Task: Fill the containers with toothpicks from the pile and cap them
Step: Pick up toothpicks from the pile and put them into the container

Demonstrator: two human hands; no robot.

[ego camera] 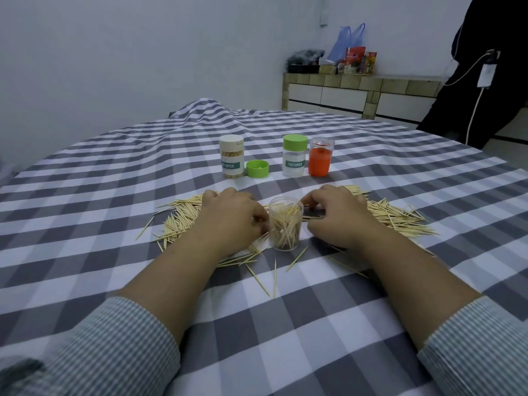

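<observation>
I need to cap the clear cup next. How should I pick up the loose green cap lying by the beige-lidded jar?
Grip the green cap by its round side wall, pinching across it from directly above. It lies flat on the checked cloth, low and wide. The beige-lidded jar stands close on its left, so probably set the fingers front and back, not left and right.

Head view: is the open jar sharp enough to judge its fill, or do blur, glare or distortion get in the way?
Head view: jar sharp, toothpicks inside distinct, no glare; light dim, bluish and even; wide-angle bend curves the cloth stripes near the edges.
</observation>
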